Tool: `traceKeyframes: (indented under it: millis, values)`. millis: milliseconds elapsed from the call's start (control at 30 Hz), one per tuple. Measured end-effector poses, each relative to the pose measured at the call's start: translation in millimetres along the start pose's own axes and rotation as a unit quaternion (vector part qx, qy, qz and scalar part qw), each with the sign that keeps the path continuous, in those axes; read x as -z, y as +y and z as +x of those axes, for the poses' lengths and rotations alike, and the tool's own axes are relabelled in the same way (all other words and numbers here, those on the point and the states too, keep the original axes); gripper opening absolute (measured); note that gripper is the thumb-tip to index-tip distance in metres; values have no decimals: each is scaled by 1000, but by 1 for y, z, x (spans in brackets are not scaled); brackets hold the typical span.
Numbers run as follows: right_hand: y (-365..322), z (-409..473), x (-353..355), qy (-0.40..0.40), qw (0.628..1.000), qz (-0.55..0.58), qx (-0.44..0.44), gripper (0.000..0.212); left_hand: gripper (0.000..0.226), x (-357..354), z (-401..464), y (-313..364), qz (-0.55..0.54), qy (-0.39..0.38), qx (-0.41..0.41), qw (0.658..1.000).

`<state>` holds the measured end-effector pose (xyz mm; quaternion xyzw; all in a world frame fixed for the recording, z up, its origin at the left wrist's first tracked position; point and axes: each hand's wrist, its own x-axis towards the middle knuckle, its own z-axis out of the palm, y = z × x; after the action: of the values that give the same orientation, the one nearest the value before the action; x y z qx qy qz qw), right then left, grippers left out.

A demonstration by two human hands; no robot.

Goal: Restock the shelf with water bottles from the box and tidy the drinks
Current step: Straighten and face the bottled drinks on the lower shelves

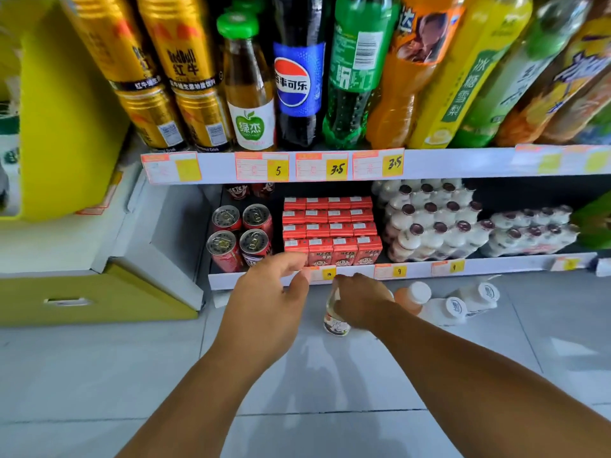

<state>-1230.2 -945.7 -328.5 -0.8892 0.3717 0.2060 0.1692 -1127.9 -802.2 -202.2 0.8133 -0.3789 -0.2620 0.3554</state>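
My right hand (362, 300) grips the top of a small clear bottle (335, 320) with a pale label, standing on the floor in front of the bottom shelf (413, 268). My left hand (271, 292) hovers just left of it with loosely curled fingers, holding nothing, close to the red drink cartons (330, 226). Three more small bottles stand on the floor to the right: an orange one (411, 297) and two white ones (444, 310). An open yellow box (99, 292) with white flaps sits on the floor at the left; its contents are hidden.
The bottom shelf holds red cans (239, 236) and wrapped packs of white yoghurt bottles (433, 223). The upper shelf (330, 165) carries gold cans (185, 74), an apple drink, cola, green and orange soda bottles. Grey floor tiles (330, 375) lie below my arms.
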Motion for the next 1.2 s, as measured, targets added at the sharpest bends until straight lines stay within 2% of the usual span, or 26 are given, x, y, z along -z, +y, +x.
traceKeyframes:
  millis: [167,267,367,467,533,700,767,867,900,967,1067,1200]
  values:
    - [-10,-43,92,20,996,44,74,38,27,7,9,10,-12,-33,27,999]
    - [-21,-88,168,70,986,63,138,32,18,26,10,31,-57,-51,18,997]
    - [-26,-137,236,112,972,128,164,27,33,52,-1,56,-103,-54,17,993]
    - [-27,-173,285,160,938,235,197,28,53,70,-17,76,-195,-84,70,975]
    - [-30,-205,323,219,899,306,224,27,57,99,-28,112,-245,-105,58,962]
    - [-38,-224,357,288,831,408,246,19,69,117,-37,148,-290,-153,8,945]
    - [-42,-239,374,299,819,420,250,20,63,127,-40,169,-272,-165,-30,948]
    - [-44,-249,389,322,812,421,243,23,77,135,-39,192,-256,-146,-88,952]
    - [-44,-249,391,332,808,422,242,24,77,137,-40,199,-257,-135,-101,952]
    - [-47,-251,394,347,797,430,242,26,61,141,-43,212,-267,-114,-112,950]
    - [-52,-251,397,371,766,468,236,29,47,147,-41,222,-273,-81,-120,951]
    - [-58,-248,395,406,748,474,226,48,53,154,-33,235,-299,-74,-127,943]
